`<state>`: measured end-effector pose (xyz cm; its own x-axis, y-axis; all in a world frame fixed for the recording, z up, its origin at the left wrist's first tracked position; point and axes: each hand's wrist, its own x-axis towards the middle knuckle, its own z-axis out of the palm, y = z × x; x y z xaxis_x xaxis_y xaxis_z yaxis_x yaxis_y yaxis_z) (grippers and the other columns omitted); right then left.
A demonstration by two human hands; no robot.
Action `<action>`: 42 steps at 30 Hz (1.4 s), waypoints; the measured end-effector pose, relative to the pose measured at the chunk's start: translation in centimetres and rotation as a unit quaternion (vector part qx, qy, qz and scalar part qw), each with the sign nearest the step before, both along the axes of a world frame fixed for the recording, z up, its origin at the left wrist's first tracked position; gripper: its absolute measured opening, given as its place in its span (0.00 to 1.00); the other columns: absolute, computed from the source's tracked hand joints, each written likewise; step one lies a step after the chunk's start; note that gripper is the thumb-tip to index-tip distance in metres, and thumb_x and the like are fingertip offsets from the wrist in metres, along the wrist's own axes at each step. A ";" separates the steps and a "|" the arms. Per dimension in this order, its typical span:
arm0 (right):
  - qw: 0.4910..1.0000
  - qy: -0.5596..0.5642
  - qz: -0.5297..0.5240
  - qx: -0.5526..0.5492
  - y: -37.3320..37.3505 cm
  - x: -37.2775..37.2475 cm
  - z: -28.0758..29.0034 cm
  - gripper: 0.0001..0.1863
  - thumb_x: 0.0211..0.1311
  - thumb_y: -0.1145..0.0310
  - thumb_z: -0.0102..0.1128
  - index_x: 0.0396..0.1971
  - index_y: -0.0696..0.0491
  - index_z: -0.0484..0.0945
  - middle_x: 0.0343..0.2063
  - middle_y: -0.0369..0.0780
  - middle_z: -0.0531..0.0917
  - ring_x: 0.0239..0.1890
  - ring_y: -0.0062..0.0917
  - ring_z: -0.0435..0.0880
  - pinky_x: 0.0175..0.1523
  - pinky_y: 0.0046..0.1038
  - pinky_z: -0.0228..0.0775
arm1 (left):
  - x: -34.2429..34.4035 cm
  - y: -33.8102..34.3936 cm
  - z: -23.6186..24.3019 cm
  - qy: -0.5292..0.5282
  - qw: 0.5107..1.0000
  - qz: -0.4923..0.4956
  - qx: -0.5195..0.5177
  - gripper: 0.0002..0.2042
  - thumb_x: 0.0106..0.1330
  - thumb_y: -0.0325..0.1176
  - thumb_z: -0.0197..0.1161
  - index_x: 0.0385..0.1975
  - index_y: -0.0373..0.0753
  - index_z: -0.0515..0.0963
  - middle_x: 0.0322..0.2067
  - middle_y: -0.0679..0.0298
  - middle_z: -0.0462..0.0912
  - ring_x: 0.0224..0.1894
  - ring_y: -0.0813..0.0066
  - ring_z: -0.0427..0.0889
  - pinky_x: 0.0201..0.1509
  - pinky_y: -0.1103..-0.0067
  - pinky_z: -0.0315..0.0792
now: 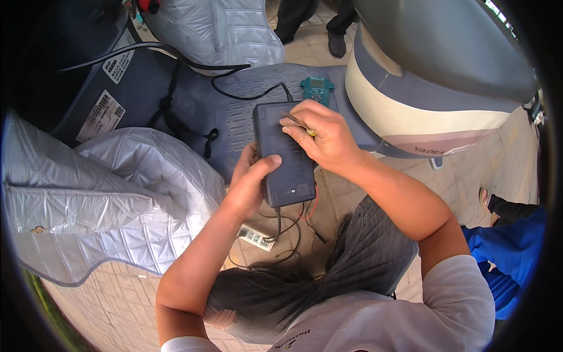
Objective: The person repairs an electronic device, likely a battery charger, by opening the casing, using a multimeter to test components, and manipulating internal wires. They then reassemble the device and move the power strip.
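A dark rectangular charger box [284,155] with cables at both ends is gripped along its left side by my left hand [251,176], thumb on its upper face. Over the far right part of the box, my right hand [319,130] pinches what looks like a small screwdriver [296,121]. Its metal shaft points left and a bit of yellow shows under the fingers; my palm hides the rest. One screw [293,191] shows at the box's near end. Just beyond the box, a teal meter [317,88] with a small display lies on the scooter's footboard [226,111].
A white power strip [257,237] with plugged cables lies on the paving below the box, near a loose red wire [315,205]. Silver quilted covers [146,176] hang at left. The scooter's seat body [404,94] rises at right. People stand or crouch nearby.
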<state>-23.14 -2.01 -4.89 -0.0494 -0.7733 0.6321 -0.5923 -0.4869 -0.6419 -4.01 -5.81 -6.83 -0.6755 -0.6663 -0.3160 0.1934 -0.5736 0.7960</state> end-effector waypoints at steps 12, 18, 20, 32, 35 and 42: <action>0.999 0.035 -0.021 0.008 0.7 0.6 0.0 0.06 0.57 0.72 0.69 0.30 0.56 0.80 0.29 0.40 0.79 0.28 0.37 0.81 0.33 0.34 0.72 | 0.5 0.1 0.3 -0.032 0.998 0.042 -0.030 0.32 0.62 0.34 0.66 0.61 0.27 0.59 0.52 0.53 0.73 0.54 0.69 0.76 0.59 0.72 0.72; 0.997 0.077 -0.029 -0.004 0.5 0.6 0.1 0.07 0.55 0.72 0.70 0.32 0.56 0.81 0.30 0.39 0.79 0.29 0.36 0.82 0.33 0.33 0.74 | 0.4 0.3 -0.2 -0.076 0.989 0.049 -0.113 0.34 0.60 0.36 0.68 0.62 0.27 0.59 0.52 0.52 0.74 0.53 0.69 0.76 0.59 0.74 0.71; 0.991 0.121 -0.044 -0.029 0.6 0.8 0.0 0.09 0.53 0.73 0.70 0.35 0.56 0.82 0.32 0.37 0.79 0.31 0.34 0.82 0.33 0.31 0.75 | 0.3 0.3 -0.2 -0.072 0.991 0.059 -0.101 0.34 0.60 0.36 0.68 0.62 0.26 0.59 0.52 0.52 0.75 0.53 0.69 0.76 0.59 0.74 0.71; 0.991 0.123 -0.020 0.055 1.2 1.0 0.2 0.17 0.62 0.70 0.64 0.49 0.61 0.80 0.44 0.41 0.80 0.41 0.34 0.83 0.39 0.33 0.78 | 0.7 -0.6 -0.4 -0.072 0.990 0.084 -0.087 0.33 0.60 0.35 0.69 0.60 0.27 0.60 0.50 0.53 0.76 0.52 0.69 0.77 0.59 0.75 0.71; 0.970 -0.078 -0.021 0.229 1.0 -0.4 1.7 0.19 0.69 0.64 0.59 0.51 0.63 0.78 0.44 0.47 0.82 0.43 0.37 0.84 0.44 0.33 0.76 | 0.9 -1.2 -0.2 -0.048 0.991 0.101 -0.074 0.33 0.60 0.34 0.68 0.60 0.27 0.60 0.50 0.53 0.76 0.52 0.69 0.77 0.60 0.74 0.71; 0.952 0.060 -0.030 0.300 1.2 -2.4 1.3 0.16 0.69 0.62 0.57 0.46 0.59 0.79 0.35 0.48 0.85 0.42 0.46 0.84 0.47 0.42 0.74 | 1.0 -1.6 -0.9 -0.108 0.977 0.120 -0.137 0.33 0.59 0.32 0.69 0.60 0.26 0.59 0.51 0.52 0.76 0.53 0.68 0.77 0.59 0.74 0.72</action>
<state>-25.57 -0.86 -3.55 -0.0597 -0.9949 0.0815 -0.6939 -0.0173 -0.7199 -2.98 -7.45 -7.74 -0.4264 -0.8769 -0.2220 0.1063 -0.2923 0.9504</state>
